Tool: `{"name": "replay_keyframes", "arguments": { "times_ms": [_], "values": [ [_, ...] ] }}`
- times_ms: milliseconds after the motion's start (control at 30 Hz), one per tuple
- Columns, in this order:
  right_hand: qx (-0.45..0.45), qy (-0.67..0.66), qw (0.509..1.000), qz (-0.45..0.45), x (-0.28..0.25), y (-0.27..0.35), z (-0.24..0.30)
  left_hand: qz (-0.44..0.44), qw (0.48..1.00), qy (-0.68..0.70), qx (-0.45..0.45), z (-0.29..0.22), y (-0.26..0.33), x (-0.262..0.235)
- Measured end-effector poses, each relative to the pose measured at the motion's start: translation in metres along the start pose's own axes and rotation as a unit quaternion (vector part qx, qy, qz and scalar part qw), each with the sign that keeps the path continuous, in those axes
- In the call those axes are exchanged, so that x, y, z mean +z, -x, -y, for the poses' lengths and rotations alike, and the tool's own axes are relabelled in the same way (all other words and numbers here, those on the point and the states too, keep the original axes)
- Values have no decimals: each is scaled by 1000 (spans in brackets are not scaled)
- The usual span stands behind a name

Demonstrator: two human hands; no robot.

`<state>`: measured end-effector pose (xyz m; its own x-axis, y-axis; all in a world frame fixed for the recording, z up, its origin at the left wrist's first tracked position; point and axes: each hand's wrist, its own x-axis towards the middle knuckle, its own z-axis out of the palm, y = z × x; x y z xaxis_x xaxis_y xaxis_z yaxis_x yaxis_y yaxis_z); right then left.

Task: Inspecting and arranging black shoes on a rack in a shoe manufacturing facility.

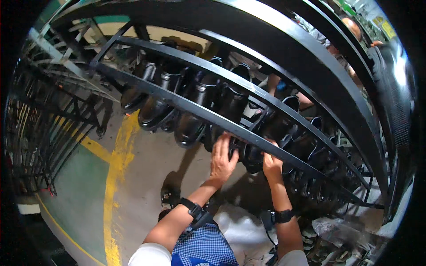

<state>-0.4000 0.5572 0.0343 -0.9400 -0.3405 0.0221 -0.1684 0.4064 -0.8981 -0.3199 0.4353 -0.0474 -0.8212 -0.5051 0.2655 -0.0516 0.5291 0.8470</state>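
In front of me, shiny black shoes stand side by side in a black metal rack, toes toward me under the front rail (pixel 186 106). My left hand (pixel 223 158) lies against a black shoe (pixel 214 133) just below that rail, fingers stretched out and thumb apart. Close by on the right, my right hand (pixel 272 165) is closed at the side of another black shoe (pixel 254 160); its fingertips are partly hidden by the rail and shoe. A shoe with a pale label or lining (pixel 251 113) shows between the bars.
Higher black bars (pixel 266 26) curve across the top. Several more shoes (pixel 310 186) sit lower right, near plastic-wrapped items (pixel 341 230). Another metal rack (pixel 49 133) stands left, past a yellow floor line (pixel 116 177). Another person (pixel 350 29) is partly visible behind the rack.
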Motion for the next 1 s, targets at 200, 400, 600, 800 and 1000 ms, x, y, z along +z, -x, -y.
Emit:
{"name": "replay_keyframes", "arguments": {
  "times_ms": [200, 400, 600, 800, 1000],
  "values": [
    [-215, 161, 961, 64, 49, -48, -10, -19, 999, 2, -32, 18, -19, -18],
    [-272, 309, 910, 47, 96, -72, 22, -41, 998, 42, -19, 34, -17, -23],
    [-232, 501, 831, 62, 99, -86, 13, 15, 998, 26, -49, 29, -20, -30],
    [-281, 536, 788, 112, 99, -102, 14, 33, 998, 5, -54, 31, -21, -30],
    [-322, 497, 792, 146, 96, -108, 23, 75, 991, -54, -97, 32, -24, -31]
  ]
}}
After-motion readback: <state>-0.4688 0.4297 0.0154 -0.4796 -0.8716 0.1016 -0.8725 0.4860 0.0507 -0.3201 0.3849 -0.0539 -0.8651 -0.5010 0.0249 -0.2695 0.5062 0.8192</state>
